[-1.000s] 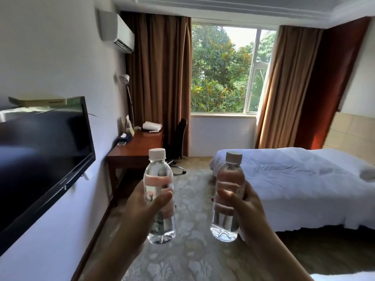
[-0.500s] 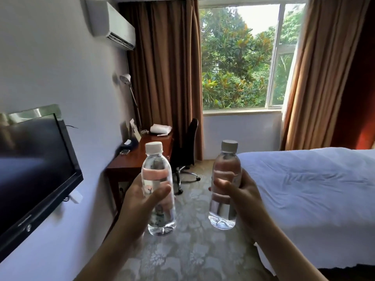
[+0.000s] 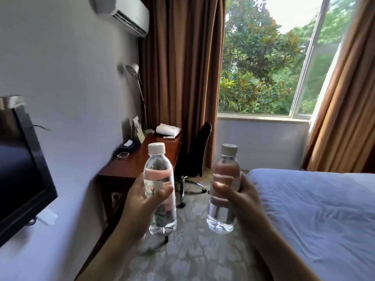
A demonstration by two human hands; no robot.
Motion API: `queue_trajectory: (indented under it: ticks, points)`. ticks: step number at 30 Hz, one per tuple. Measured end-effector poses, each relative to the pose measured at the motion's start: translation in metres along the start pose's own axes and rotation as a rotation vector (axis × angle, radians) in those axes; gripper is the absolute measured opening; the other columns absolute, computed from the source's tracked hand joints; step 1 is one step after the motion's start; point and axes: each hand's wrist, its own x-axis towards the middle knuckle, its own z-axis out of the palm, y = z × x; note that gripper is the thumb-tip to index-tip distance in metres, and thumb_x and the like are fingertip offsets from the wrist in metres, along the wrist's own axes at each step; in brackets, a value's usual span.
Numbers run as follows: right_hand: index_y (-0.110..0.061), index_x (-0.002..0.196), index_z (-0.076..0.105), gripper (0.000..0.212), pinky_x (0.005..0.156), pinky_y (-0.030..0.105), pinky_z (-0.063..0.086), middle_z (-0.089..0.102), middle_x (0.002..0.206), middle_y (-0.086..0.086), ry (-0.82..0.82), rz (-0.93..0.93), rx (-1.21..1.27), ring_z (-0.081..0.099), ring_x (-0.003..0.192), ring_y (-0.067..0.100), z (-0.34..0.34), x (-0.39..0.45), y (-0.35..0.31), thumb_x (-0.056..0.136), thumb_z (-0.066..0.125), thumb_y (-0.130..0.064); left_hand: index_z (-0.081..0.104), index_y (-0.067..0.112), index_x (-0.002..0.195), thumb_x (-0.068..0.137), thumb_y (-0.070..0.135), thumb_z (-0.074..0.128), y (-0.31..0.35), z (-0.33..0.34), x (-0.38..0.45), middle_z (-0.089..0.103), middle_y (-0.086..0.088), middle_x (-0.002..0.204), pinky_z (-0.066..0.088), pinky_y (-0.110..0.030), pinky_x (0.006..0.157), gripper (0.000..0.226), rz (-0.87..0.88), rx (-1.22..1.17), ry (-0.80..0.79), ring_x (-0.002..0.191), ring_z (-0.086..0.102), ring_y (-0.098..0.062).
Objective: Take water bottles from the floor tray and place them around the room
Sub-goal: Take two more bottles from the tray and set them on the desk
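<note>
Two capped water bottles are held upright at chest height above the patterned carpet (image 3: 188, 258), one in each hand. The left bottle (image 3: 159, 191), with its white cap, is gripped round its middle by the left hand (image 3: 140, 203), the thumb pressed across the front and the fingers (image 3: 157, 174) seen through the clear plastic behind it. The right bottle (image 3: 224, 189), grey-capped, is clasped in the same way by the right hand (image 3: 239, 197), its thumb laid across the near face. The two bottles are kept apart, neither touching the other. The floor tray named in the task is not in view.

To the right, just beyond the right hand, the white-sheeted bed (image 3: 316, 209) is seen; to the left, a wall-mounted television (image 3: 22, 175). Farther on, a wooden surface (image 3: 138, 161) stands against the left wall, carrying a tissue box (image 3: 126, 146), a framed card (image 3: 138, 129) and a folded white towel (image 3: 168, 129), with a black swivel chair (image 3: 194, 157) drawn up beside it. Behind are brown curtains (image 3: 182, 67) and a window (image 3: 267, 57) giving on green foliage.

The carrying step is judged to be in hand, with both bottles picked up and neither yet placed. The surface appears the likeliest destination. A bare patch of its top would need to be chosen, clear of the items already there, and each bottle lowered flat on its base before the grip is released.
</note>
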Motion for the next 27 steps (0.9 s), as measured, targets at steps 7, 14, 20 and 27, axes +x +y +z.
queue_trajectory:
  ticks: [7, 14, 20, 27]
  points:
    - [-0.011, 0.103, 0.066, 0.044, 0.063, 0.028, 0.057, 0.071, 0.084, 0.010, -0.002, -0.029, -0.055, 0.072, 0.077, 0.024, 0.005, 0.156, 0.045, 0.064, 0.081, -0.024, 0.062, 0.030, 0.115, 0.061, 0.050, 0.077, -0.059, 0.001, 0.161, 0.070, -0.007, 0.098, 0.059, -0.029, 0.070, 0.059, 0.034, 0.039, -0.009, 0.089, 0.072, -0.023]
    - [-0.019, 0.102, 0.068, 0.046, 0.066, 0.032, 0.058, 0.070, 0.087, 0.012, 0.040, -0.010, -0.078, 0.071, 0.084, 0.034, -0.020, 0.278, 0.096, 0.060, 0.082, -0.031, 0.064, 0.031, 0.109, 0.059, 0.047, 0.079, -0.110, 0.023, 0.285, 0.069, -0.006, 0.102, 0.058, -0.027, 0.071, 0.054, 0.002, 0.015, -0.032, 0.092, 0.072, -0.022]
    - [-0.021, 0.104, 0.068, 0.046, 0.066, 0.030, 0.057, 0.070, 0.081, -0.001, -0.015, 0.015, -0.021, 0.069, 0.077, 0.014, -0.049, 0.391, 0.156, 0.060, 0.083, -0.029, 0.062, 0.030, 0.110, 0.059, 0.047, 0.079, -0.165, 0.040, 0.380, 0.071, 0.000, 0.094, 0.056, -0.021, 0.072, 0.056, -0.018, 0.068, 0.043, 0.087, 0.072, -0.017]
    - [-0.015, 0.110, 0.064, 0.047, 0.068, 0.027, 0.056, 0.070, 0.084, -0.001, -0.199, 0.081, 0.022, 0.070, 0.079, 0.012, -0.060, 0.544, 0.216, 0.066, 0.078, -0.015, 0.059, 0.019, 0.114, 0.058, 0.038, 0.083, -0.210, 0.048, 0.490, 0.068, -0.005, 0.096, 0.058, -0.028, 0.073, 0.064, -0.036, 0.115, 0.232, 0.086, 0.071, -0.020]
